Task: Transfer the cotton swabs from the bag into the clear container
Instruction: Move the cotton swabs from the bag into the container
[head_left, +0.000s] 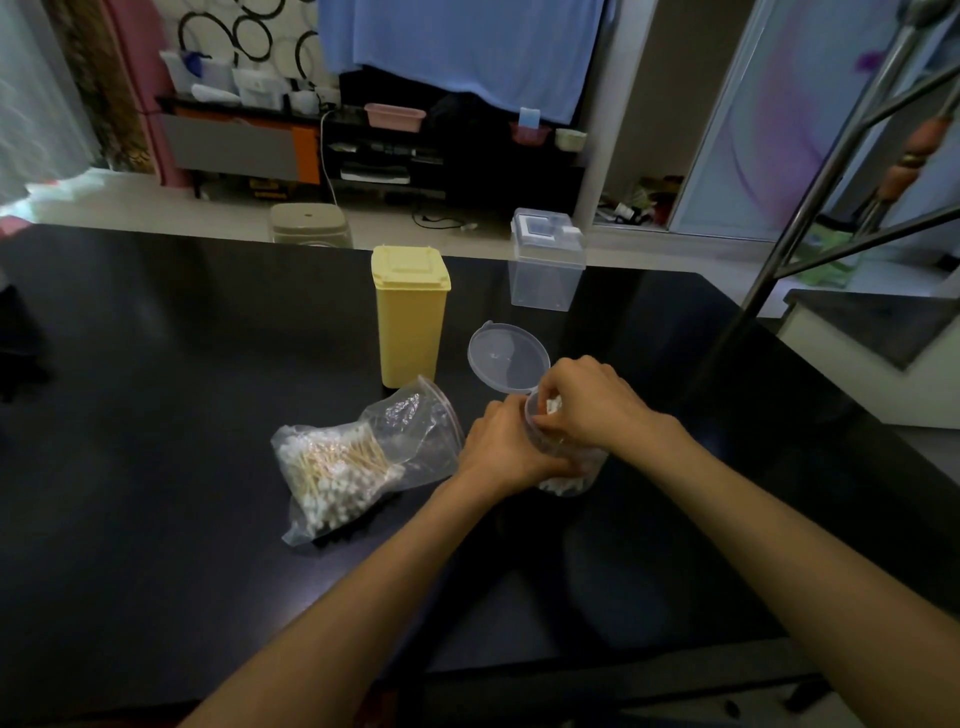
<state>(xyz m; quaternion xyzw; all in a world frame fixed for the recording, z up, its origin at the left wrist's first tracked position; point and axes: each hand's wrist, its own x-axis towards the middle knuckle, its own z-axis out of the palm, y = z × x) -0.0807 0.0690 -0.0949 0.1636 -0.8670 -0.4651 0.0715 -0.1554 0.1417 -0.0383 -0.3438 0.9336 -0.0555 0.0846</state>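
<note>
**Swabs split between bag and container**

The clear zip bag (363, 457) lies on its side on the dark desk (156, 364), mouth open toward the container, a thick bundle of wooden-stemmed cotton swabs (332, 470) packed in its closed end. Just right of it, the clear container (569, 467) stands tilted, swabs inside, its round lid (506, 358) hinged open behind.

Both bare forearms reach forward and converge, the left hand (501, 441) with fingers curled in a sideways grip, the right hand (587, 400) arched just above it, wrist raised, its fingers (545, 397) bunched and pointing downward.
</note>
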